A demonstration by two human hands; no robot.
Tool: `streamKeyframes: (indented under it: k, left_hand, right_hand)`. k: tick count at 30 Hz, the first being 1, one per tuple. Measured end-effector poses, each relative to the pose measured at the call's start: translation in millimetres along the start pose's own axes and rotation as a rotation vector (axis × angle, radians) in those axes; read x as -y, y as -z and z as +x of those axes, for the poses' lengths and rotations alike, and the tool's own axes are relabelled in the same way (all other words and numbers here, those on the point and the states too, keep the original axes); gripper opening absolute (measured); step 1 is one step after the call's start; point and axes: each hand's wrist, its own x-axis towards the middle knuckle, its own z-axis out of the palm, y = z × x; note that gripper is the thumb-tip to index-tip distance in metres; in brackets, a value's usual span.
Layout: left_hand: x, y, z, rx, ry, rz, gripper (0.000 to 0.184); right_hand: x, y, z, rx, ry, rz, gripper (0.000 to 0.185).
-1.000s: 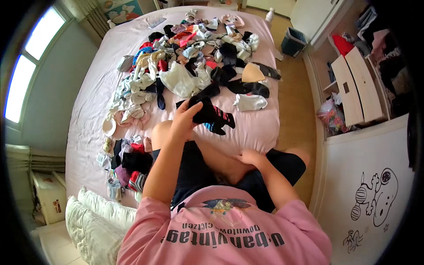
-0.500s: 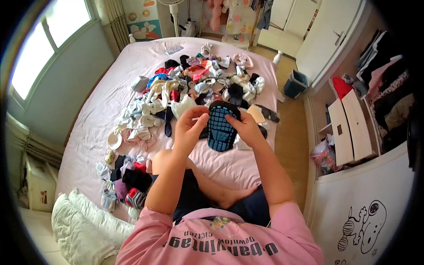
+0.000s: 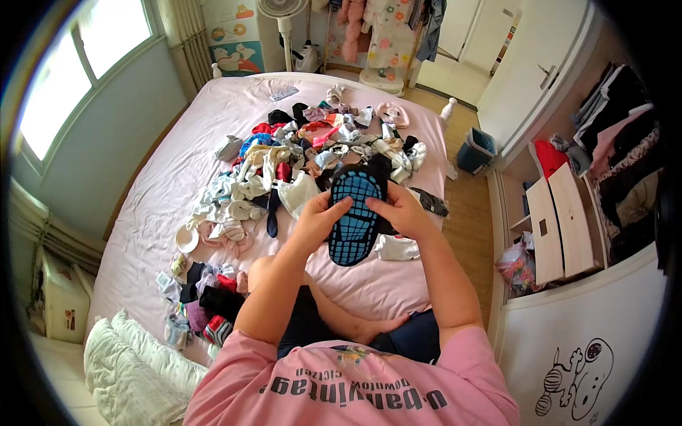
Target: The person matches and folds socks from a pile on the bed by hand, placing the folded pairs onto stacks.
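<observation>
Both my hands hold up a black sock (image 3: 352,245) with a blue grid pattern on its sole, above the pink sheet. My left hand (image 3: 320,219) pinches its left edge, the thumb lying on the blue pattern. On the opposite edge, my right hand (image 3: 403,211) has its thumb pressed on the sole too. More black cloth shows behind the sock, partly hidden by it. A white sock (image 3: 396,248) lies on the bed just beyond my right wrist. Past my hands spreads a large loose pile of socks and small clothes (image 3: 263,157).
A smaller heap of socks (image 3: 199,307) lies by my left knee, near white pillows (image 3: 142,362). A white bowl-shaped piece (image 3: 187,238) rests on the bed (image 3: 149,234). On the right stand a bin (image 3: 476,150) and open drawers (image 3: 561,224).
My right hand has come up from my lap to the sock, which both hands now grip, sole facing me. The view has tilted up, showing more of the room.
</observation>
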Motion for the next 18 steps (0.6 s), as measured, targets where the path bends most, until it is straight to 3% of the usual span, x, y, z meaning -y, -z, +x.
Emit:
streamKeyframes:
  k: [4,8,12,15,18]
  left_hand:
    - [-1.7,6.1,5.8,0.148,0.030,-0.222,0.024]
    - [-5.3,2.8,6.8,0.287,0.147,-0.519,0.036]
    - [-3.8,-7.2,5.6,0.206,0.216,-0.448,0.035]
    - [6.2,-3.6,8.0,0.162,0.079,-0.066,0.029]
    - [12.9,-6.2,10.2,0.055,-0.051,-0.130,0.026]
  right_hand:
    - [11.6,5.8,5.6,0.125,0.288,-0.273,0.034]
    - [8.0,11.6,4.2,0.044,0.381,-0.393,0.032]
    - [20.6,7.5,-4.8,0.024,0.473,-0.818,0.029]
    - [16.2,4.4,-8.5,0.013,0.460,-0.874,0.027]
    - [12.9,8.7,-10.9,0.093,0.476,-0.880,0.028]
